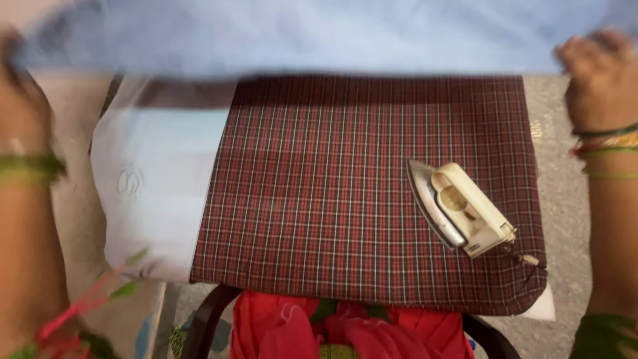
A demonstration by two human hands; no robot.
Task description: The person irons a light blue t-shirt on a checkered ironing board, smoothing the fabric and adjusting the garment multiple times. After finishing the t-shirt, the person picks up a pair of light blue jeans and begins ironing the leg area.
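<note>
both hands — left hand [18,80] at 10 o'clock, right hand [598,73] at 2 — grip closed on the pale blue cloth [319,33] stretched across the top; fingers blurred, left mostly cut off.

Iron [460,211] lies on its side on checked cloth [332,199], right of centre. Pillow [149,193] lies left, partly under cloth. Held sheet [319,33] spans behind. Chair [212,319] stands in front.
</note>
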